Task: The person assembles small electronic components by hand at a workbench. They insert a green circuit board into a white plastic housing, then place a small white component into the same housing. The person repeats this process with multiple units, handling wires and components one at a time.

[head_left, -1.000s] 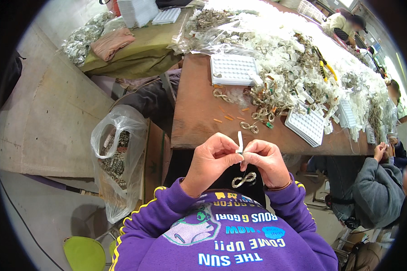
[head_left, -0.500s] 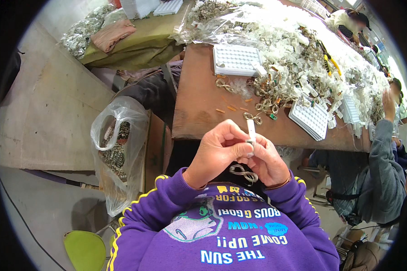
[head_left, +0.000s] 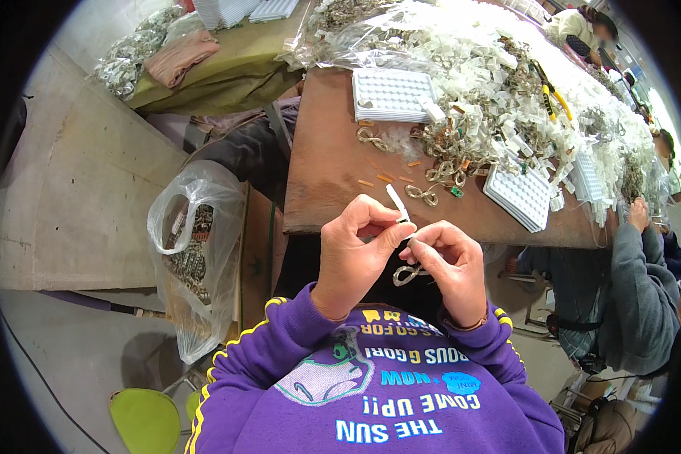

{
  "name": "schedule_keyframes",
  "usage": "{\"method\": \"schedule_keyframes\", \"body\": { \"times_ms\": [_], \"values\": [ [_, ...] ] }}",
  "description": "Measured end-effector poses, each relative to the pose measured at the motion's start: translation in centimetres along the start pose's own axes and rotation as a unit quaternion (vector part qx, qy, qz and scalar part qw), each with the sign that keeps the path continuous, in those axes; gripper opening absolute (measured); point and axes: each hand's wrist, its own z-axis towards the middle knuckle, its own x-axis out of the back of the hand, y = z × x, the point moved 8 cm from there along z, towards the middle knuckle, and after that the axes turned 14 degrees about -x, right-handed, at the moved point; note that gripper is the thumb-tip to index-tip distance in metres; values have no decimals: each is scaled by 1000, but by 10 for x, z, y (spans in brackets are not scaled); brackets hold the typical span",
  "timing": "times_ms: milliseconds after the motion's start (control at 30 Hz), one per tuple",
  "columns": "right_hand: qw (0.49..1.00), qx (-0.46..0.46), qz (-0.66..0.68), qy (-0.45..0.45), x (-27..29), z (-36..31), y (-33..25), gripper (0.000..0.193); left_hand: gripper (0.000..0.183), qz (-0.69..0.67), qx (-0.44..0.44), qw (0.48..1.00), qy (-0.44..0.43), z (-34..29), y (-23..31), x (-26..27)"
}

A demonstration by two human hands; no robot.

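Over my lap, just off the table's near edge, both hands work close together. My left hand (head_left: 359,253) is closed, thumb and forefinger pinching a narrow white plastic piece (head_left: 396,200) that sticks up and away from me. Close beside it, my right hand (head_left: 455,266) is closed in a pinch at a small coiled wire (head_left: 408,275), whose pale loops hang below the fingertips. Where wire and white piece meet is hidden by the fingers. On the table beyond lie a similar figure-eight wire coil (head_left: 421,196) and thin orange strips (head_left: 387,178).
A heap of clear plastic bits (head_left: 477,83) and wire coils covers the brown table (head_left: 318,166). White trays (head_left: 392,94) stand at its left, more trays (head_left: 516,197) at the right. Yellow-handled pliers (head_left: 554,98) rest on the heap. A plastic bag (head_left: 197,257) hangs left; a co-worker's sleeve (head_left: 635,265) is right.
The white piece has tilted to the left, and my fingertips have drawn slightly apart. The wire coil has shifted up a little. At right, the co-worker's hand has lowered to the table.
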Motion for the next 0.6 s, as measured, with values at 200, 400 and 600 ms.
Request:
{"method": "schedule_keyframes", "body": {
  "times_ms": [200,400,600],
  "values": [
    [978,106,-165,74,0,-6,-16,3,17,97,-85,992,-15,4,10,3],
    [966,109,-236,-3,-5,-7,-19,3,16,-12,1,999,36,-3,-4,4],
    [990,47,-136,6,2,-4,-9,6,17,32,-45,998,20,-2,2,5]
  ]
}}
